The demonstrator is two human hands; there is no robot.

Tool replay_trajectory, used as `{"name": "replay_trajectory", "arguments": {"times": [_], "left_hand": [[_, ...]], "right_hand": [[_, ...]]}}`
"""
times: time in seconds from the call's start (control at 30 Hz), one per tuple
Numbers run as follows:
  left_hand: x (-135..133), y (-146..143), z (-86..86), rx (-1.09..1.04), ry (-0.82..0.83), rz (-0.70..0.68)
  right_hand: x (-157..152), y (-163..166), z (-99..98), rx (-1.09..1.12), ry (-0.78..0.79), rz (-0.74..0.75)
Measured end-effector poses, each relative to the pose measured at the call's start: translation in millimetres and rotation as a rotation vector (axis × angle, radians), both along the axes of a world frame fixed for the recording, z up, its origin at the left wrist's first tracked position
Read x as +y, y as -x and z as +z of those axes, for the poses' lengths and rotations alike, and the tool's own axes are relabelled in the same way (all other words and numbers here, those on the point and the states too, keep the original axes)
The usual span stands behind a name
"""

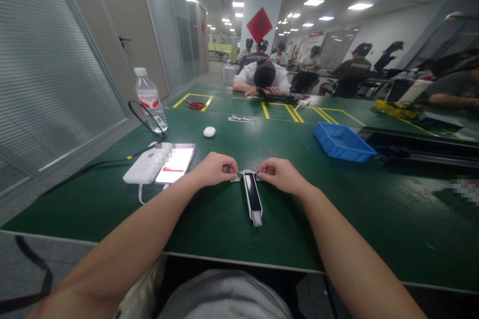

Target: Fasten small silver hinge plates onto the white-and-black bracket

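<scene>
A narrow black-and-silver part (253, 197) lies lengthwise on the green table (374, 209), right in front of me. My left hand (217, 168) is closed in a pinch on a small metal piece at the left of the part's far end. My right hand (279, 173) pinches the matching spot on the right side. Both forearms rest low over the table's near edge. What exactly sits between the fingertips is too small to make out.
A phone (175, 163) and a white power bank (142, 169) with cables lie to the left, a water bottle (150, 99) behind them. A white round object (209, 131) sits farther back. A blue tray (343, 141) stands right. Across the table a person (262, 77) rests their head down.
</scene>
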State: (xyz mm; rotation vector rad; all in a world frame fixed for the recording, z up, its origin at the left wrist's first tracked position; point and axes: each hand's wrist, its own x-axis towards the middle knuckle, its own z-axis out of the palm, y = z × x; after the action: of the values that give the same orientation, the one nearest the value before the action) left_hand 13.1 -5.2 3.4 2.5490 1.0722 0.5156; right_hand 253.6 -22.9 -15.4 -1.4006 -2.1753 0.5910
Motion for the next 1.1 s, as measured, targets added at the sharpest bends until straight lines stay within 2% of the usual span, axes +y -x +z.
{"name": "replay_trajectory", "arguments": {"times": [0.33, 1.1], "left_hand": [[1.1, -0.4, -0.8, 0.029, -0.054, -0.042], [1.5, -0.2, -2.7, 0.018, -0.049, -0.055]], "right_hand": [[0.4, 0.2, -0.2, -0.008, -0.001, 0.0], [-0.9, 1.0, 1.9, -0.045, -0.031, 0.018]]}}
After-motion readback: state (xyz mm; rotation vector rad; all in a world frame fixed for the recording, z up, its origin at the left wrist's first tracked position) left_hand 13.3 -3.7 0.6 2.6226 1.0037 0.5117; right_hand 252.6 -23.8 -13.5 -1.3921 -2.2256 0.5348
